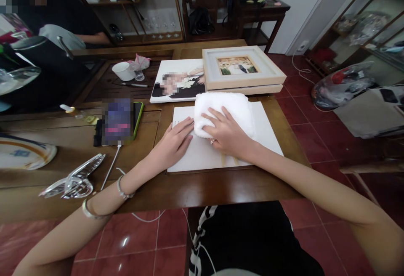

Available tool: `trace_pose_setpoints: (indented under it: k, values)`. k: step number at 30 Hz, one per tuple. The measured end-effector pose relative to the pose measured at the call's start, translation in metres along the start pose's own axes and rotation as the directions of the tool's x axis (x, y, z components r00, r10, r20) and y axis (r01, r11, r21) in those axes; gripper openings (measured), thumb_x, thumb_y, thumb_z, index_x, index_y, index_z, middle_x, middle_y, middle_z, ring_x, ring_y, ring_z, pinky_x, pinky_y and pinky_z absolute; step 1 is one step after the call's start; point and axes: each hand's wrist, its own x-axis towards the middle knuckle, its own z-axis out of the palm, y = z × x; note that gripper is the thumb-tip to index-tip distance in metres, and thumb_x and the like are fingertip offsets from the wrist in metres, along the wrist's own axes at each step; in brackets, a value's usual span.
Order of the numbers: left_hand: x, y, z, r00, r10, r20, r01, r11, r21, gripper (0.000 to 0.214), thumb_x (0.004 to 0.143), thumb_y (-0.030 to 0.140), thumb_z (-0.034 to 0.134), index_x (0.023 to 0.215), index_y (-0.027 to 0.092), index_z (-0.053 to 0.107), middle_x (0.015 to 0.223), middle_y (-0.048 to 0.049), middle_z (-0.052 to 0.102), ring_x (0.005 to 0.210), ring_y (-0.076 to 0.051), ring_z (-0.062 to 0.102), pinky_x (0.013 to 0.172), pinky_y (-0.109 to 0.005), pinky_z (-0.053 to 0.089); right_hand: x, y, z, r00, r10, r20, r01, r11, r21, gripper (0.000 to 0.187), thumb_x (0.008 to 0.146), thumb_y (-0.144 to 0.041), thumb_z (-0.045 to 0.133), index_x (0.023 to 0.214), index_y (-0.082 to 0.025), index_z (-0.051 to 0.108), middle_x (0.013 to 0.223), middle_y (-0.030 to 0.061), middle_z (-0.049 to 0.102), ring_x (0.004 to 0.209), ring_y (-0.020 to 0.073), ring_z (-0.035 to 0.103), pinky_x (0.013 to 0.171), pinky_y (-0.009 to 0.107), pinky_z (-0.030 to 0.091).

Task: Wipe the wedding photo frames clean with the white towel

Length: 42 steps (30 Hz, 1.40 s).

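A folded, fluffy white towel (225,110) lies on a flat white board (265,141) in front of me. My right hand (225,133) rests over the towel's near side, fingers spread and bent into its pile, holding it against the board. Part of the towel is hidden beneath the palm. My left hand (175,143) lies flat on the board's left edge, fingers stretched out, with its fingertips close to the towel's left side. Two yellowish strips (223,159) show on the board below my right hand.
Behind the board are a photo panel (181,91) and stacked pale wooden frames (246,80). To the left are a phone (138,118) with a cable, a dropper bottle (83,116), crumpled silver foil (75,179) and a white cup (123,71). Another person's arm (94,38) shows at upper left.
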Motion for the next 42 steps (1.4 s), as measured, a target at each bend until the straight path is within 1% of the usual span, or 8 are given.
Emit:
trace_pose_setpoints:
  k: [9, 15, 18, 22, 29, 34, 37, 42]
  values:
    - [0.0, -0.002, 0.0, 1.0, 0.026, 0.009, -0.026, 1.0, -0.016, 0.042, 0.097, 0.02, 0.033, 0.136, 0.017, 0.05, 0.151, -0.0141, 0.042, 0.143, -0.028, 0.034, 0.115, -0.056, 0.029, -0.055, -0.046, -0.013, 0.986, -0.157, 0.05, 0.156, 0.987, 0.035, 0.021, 0.085, -0.016, 0.057, 0.101, -0.015, 0.071, 0.145, 0.0223, 0.047, 0.139, 0.0438, 0.034, 0.11, 0.069, 0.025]
    - [-0.002, -0.007, 0.002, 0.999, 0.044, -0.001, -0.044, 0.999, -0.026, 0.046, 0.095, 0.018, 0.037, 0.14, 0.014, 0.046, 0.151, -0.0162, 0.041, 0.143, -0.029, 0.034, 0.113, -0.06, 0.029, -0.084, -0.072, -0.024, 0.945, -0.32, 0.064, 0.313, 0.945, 0.096, 0.012, 0.087, -0.018, 0.057, 0.088, -0.016, 0.069, 0.143, 0.0227, 0.049, 0.137, 0.0449, 0.036, 0.109, 0.068, 0.028]
    - [-0.002, -0.008, 0.002, 0.999, 0.04, 0.006, -0.04, 0.999, -0.024, 0.047, 0.093, 0.017, 0.038, 0.14, 0.015, 0.045, 0.152, -0.0156, 0.04, 0.143, -0.03, 0.034, 0.113, -0.06, 0.029, -0.081, -0.067, -0.026, 0.944, -0.32, 0.083, 0.305, 0.94, 0.156, 0.014, 0.085, -0.017, 0.058, 0.092, -0.016, 0.07, 0.143, 0.0195, 0.051, 0.138, 0.041, 0.036, 0.112, 0.064, 0.027]
    - [-0.002, -0.006, 0.001, 0.999, 0.041, 0.006, -0.041, 0.999, -0.024, 0.049, 0.091, 0.014, 0.037, 0.14, 0.015, 0.046, 0.151, -0.0158, 0.041, 0.143, -0.029, 0.034, 0.114, -0.058, 0.029, -0.07, -0.05, -0.025, 0.965, -0.235, 0.113, 0.209, 0.956, 0.204, 0.024, 0.078, -0.015, 0.062, 0.1, -0.018, 0.071, 0.145, 0.0154, 0.05, 0.141, 0.036, 0.034, 0.116, 0.058, 0.025]
    - [0.0, -0.003, 0.003, 0.999, 0.018, -0.027, -0.018, 1.0, -0.01, 0.043, 0.099, 0.024, 0.035, 0.139, 0.018, 0.047, 0.151, -0.0133, 0.043, 0.142, -0.027, 0.036, 0.115, -0.055, 0.029, -0.041, -0.019, -0.016, 0.998, -0.051, 0.046, 0.047, 0.996, 0.08, 0.033, 0.08, -0.013, 0.059, 0.112, -0.015, 0.068, 0.146, 0.0154, 0.049, 0.14, 0.0344, 0.036, 0.115, 0.057, 0.026]
    - [-0.001, -0.004, 0.004, 0.999, 0.004, -0.051, -0.006, 0.999, -0.032, 0.047, 0.099, 0.027, 0.035, 0.144, 0.013, 0.04, 0.148, -0.0166, 0.046, 0.14, -0.029, 0.039, 0.114, -0.056, 0.031, -0.018, -0.014, -0.007, 0.999, 0.042, -0.002, -0.042, 0.999, 0.017, 0.033, 0.081, -0.011, 0.057, 0.113, -0.014, 0.068, 0.144, 0.0156, 0.051, 0.14, 0.0351, 0.036, 0.115, 0.059, 0.025]
    - [0.0, -0.002, 0.003, 0.993, -0.015, -0.116, 0.005, 0.996, -0.084, 0.05, 0.1, 0.03, 0.034, 0.146, 0.01, 0.035, 0.145, -0.019, 0.049, 0.135, -0.029, 0.045, 0.111, -0.054, 0.036, -0.014, -0.017, -0.005, 0.999, -0.013, 0.039, 0.013, 1.0, 0.011, 0.032, 0.081, -0.013, 0.061, 0.112, -0.016, 0.069, 0.147, 0.0162, 0.048, 0.141, 0.0377, 0.033, 0.115, 0.062, 0.022]
    - [0.001, 0.0, -0.002, 0.964, -0.016, -0.265, -0.016, 0.993, -0.121, 0.048, 0.101, 0.034, 0.033, 0.142, 0.011, 0.041, 0.144, -0.0176, 0.05, 0.134, -0.027, 0.047, 0.112, -0.048, 0.038, -0.022, -0.028, -0.007, 0.96, -0.269, 0.073, 0.263, 0.961, 0.083, 0.029, 0.08, -0.013, 0.061, 0.107, -0.017, 0.071, 0.147, 0.0168, 0.047, 0.141, 0.0392, 0.033, 0.113, 0.064, 0.022]
